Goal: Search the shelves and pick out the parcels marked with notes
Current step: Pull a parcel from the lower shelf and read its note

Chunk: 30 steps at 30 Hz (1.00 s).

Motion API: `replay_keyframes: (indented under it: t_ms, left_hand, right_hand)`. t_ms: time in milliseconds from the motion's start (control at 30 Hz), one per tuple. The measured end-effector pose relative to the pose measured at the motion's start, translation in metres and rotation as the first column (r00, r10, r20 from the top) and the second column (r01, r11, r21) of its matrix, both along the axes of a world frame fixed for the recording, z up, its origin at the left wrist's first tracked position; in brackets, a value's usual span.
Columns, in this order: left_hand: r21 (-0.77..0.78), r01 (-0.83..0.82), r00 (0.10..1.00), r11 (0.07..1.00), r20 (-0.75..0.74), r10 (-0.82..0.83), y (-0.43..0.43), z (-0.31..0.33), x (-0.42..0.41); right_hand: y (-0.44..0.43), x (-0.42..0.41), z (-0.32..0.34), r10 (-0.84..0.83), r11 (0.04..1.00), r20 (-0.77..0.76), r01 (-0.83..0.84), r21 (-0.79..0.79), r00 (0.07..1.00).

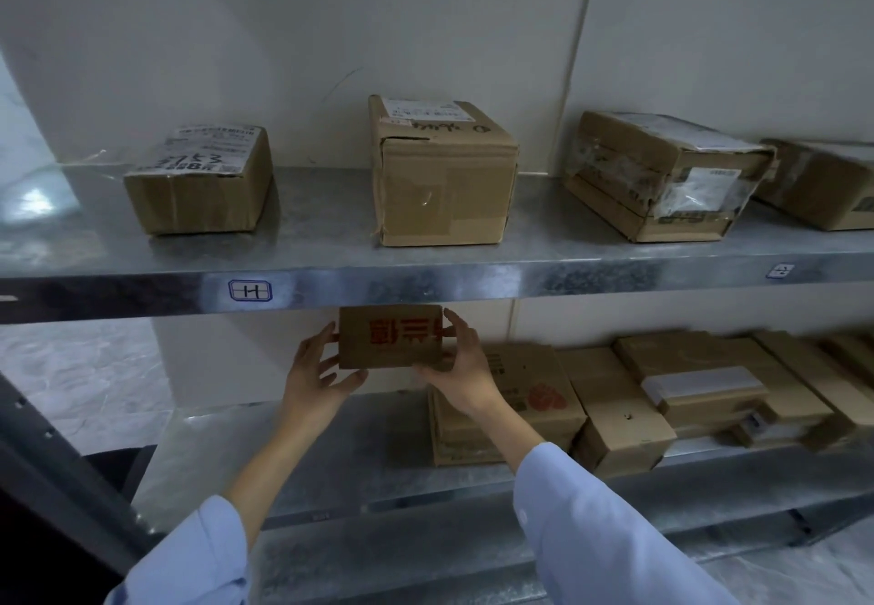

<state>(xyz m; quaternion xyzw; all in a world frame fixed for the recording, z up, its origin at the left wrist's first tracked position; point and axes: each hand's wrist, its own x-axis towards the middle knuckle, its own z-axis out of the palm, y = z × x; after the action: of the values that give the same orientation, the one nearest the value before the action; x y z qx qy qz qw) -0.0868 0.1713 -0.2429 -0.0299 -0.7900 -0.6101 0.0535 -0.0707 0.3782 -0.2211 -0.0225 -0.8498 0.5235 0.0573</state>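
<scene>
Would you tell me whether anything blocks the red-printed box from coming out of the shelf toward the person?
Nothing visible does. The left hand and right hand hold the red-printed box by its ends, and no parcel lies in front of it. Only the upper shelf rail runs close above its top edge.

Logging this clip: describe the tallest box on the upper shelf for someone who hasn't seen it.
Find the upper grey metal shelf. Second from the left stands a tall, cube-like brown cardboard box; unlike its flatter neighbours, it has black handwriting across its top.
</scene>
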Motion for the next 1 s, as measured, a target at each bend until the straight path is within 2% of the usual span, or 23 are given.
replay_keyframes:
  t_ms: [167, 333, 567, 800, 1000]
  left_hand:
    - [-0.018, 0.010, 1.000, 1.000, -0.010, -0.010, -0.004, -0.008, 0.000]
    - [0.116, -0.025, 1.000, 0.993, -0.001, 0.025, -0.008, -0.016, 0.004]
    - [0.114, -0.042, 0.999, 0.993, 0.001, 0.042, -0.016, -0.022, 0.004]
    - [-0.026, -0.090, 0.996, 0.996, -0.014, 0.090, -0.026, -0.041, 0.005]
    - [-0.153, -0.110, 0.990, 0.982, 0.073, 0.122, -0.041, -0.070, 0.006]
  right_hand:
    - [-0.007, 0.000, -0.005, 0.034, 0.998, 0.010, -0.035, 0.060, 0.999]
    - [-0.007, 0.001, -0.010, 0.012, 1.000, 0.027, -0.011, -0.028, 1.000]
    - [-0.017, 0.000, -0.015, 0.030, 0.995, 0.028, -0.027, -0.099, 0.999]
    - [-0.030, 0.001, -0.023, 0.067, 0.991, 0.039, -0.071, 0.117, 0.997]
    - [-0.048, -0.003, -0.045, 0.132, 0.966, 0.176, -0.167, 0.198, 0.976]
